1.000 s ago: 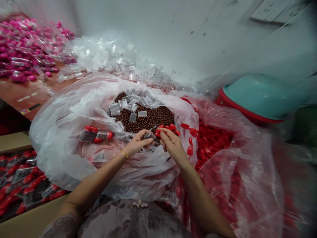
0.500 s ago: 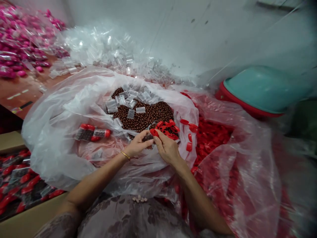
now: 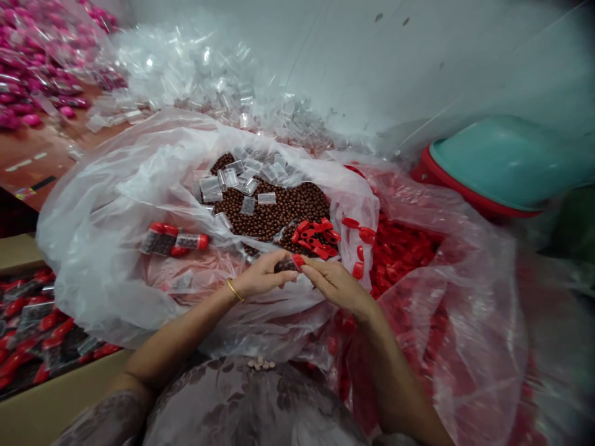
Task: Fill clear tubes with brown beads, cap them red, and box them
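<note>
My left hand (image 3: 263, 274) is closed around a small clear tube (image 3: 284, 265) filled with brown beads. A red cap (image 3: 298, 261) sits at the tube's right end, and the fingers of my right hand (image 3: 330, 279) press on it. Just beyond my hands, several loose red caps (image 3: 316, 236) lie on brown beads (image 3: 260, 223) inside a white plastic bag (image 3: 106, 186). Empty clear tubes (image 3: 248, 205) rest on the beads. Capped, filled tubes (image 3: 160, 240) lie on the bag's left part.
A box (image 3: 60, 387) at the lower left holds many red-capped tubes. More red caps (image 3: 404, 254) fill a plastic bag on the right, near a teal basin (image 3: 502, 161). Clear tubes (image 3: 186, 68) and pink items (image 3: 28, 68) are heaped at the back.
The red cap has gone from my right fingertips onto the tube's end. My right hand has shifted right and flattened out. The view has moved slightly.
</note>
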### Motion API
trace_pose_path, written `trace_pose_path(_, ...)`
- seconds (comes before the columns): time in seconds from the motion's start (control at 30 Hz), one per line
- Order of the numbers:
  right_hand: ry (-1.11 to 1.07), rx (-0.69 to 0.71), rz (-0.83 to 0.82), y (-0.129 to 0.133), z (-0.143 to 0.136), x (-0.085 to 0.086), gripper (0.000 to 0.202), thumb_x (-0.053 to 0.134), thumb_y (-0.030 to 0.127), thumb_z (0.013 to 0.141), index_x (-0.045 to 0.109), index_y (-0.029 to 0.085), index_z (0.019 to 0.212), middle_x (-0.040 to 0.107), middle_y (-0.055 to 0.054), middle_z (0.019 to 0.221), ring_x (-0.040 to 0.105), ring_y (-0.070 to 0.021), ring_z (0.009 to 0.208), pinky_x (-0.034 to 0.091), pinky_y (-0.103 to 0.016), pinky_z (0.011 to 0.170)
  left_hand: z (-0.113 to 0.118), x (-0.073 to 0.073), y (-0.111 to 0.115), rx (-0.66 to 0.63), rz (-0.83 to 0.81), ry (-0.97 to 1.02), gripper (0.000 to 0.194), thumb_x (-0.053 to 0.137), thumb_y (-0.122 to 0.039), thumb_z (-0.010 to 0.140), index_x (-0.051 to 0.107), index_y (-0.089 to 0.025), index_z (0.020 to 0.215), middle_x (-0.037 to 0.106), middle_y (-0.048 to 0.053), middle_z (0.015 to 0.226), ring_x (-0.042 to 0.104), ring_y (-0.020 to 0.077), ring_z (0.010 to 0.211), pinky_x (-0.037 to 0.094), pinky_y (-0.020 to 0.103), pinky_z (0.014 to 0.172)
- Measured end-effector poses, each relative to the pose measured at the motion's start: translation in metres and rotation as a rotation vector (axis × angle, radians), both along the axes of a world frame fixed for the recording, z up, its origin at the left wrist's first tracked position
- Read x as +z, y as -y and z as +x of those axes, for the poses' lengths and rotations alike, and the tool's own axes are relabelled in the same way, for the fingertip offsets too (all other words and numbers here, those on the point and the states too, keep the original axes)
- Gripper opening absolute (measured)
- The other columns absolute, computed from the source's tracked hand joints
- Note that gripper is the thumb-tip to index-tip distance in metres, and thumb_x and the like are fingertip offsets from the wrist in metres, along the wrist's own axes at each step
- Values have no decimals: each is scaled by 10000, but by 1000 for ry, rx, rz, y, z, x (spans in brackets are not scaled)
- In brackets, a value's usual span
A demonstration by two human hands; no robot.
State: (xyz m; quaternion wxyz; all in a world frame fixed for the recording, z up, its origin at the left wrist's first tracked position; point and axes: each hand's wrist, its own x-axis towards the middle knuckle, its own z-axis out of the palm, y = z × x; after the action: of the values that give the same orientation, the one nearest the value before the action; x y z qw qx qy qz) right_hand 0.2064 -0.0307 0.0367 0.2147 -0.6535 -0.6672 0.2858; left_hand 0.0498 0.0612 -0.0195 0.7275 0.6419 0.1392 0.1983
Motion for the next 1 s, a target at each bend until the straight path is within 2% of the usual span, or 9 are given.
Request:
trace_pose_path(0.13, 173, -7, -6, 4, 3, 6, 381, 346, 383, 910, 646, 231, 1090, 711, -58, 931, 644, -190, 760, 452, -273, 683, 1, -4, 4, 25, 144, -47, 341, 556, -468, 802, 499, -139, 873, 508, 0, 725, 441, 76, 572, 365, 194, 523)
trace_pose_path(0.3, 278, 97, -28, 4, 3, 16, 414, 316, 403, 916, 684, 220, 966, 699, -42, 753, 616, -161, 624, 405, -242, 572, 0, 0, 7, 43, 322, -42, 286, 556, -406, 808, 527, -135, 894, 536, 17, 795, 465, 120, 707, 377, 228, 650)
trace_pose_path(0.4, 278, 5, 30, 5, -1, 16, 430, 352, 429, 906, 615, 213, 1168, 675, -26, 661, 587, -157, 545, 405, -246, 540, -2, 4, 3, 54, 350, -74, 295, 628, -383, 745, 550, -134, 882, 550, 5, 775, 465, 123, 699, 363, 225, 646)
trace_pose_path(0.47, 227, -41, 64, 6, -6, 12, 466, 365, 422, 906, 519, 217, 1296, 686, -24, 695, 600, -155, 571, 437, -248, 575, -3, 6, 0, 83, 372, -116, 265, 642, -358, 724, 562, -138, 848, 537, -15, 712, 450, 112, 644, 342, 214, 607)
trace_pose_path(0.57, 156, -37, 97, 8, -12, 1, 485, 355, 408, 916, 471, 209, 1342, 708, -54, 870, 636, -159, 679, 478, -261, 651, -4, 5, -1, 143, 471, -195, 212, 605, -342, 748, 572, -145, 817, 519, -25, 650, 429, 101, 594, 306, 209, 570)
trace_pose_path(0.67, 107, -14, 79, 11, -15, -11, 504, 329, 400, 925, 427, 191, 1373, 704, -66, 892, 643, -164, 696, 498, -272, 679, -4, 0, 2, 161, 572, -245, 209, 594, -358, 747, 557, -153, 763, 506, -20, 621, 407, 100, 569, 274, 216, 547)
trace_pose_path(0.77, 98, -3, 33, 14, -18, -18, 516, 307, 402, 929, 401, 187, 1389, 703, -62, 827, 649, -173, 712, 506, -280, 707, -4, -8, 6, 135, 566, -230, 214, 596, -358, 724, 526, -156, 710, 479, -23, 590, 392, 98, 552, 260, 217, 534)
trace_pose_path(0.87, 135, -13, 6, 15, -20, -17, 518, 306, 410, 922, 437, 183, 1368, 703, -72, 813, 646, -184, 696, 503, -294, 703, -3, -12, 8, 104, 510, -219, 228, 588, -368, 716, 516, -153, 691, 466, -28, 576, 397, 97, 546, 262, 211, 527)
trace_pose_path(1.0, 178, -77, 15, 15, -16, -11, 490, 367, 447, 889, 538, 221, 1288, 694, -56, 757, 606, -173, 587, 478, -283, 617, -1, -3, 3, 91, 557, -266, 181, 603, -319, 694, 543, -149, 686, 502, -21, 583, 407, 99, 543, 263, 216, 526)
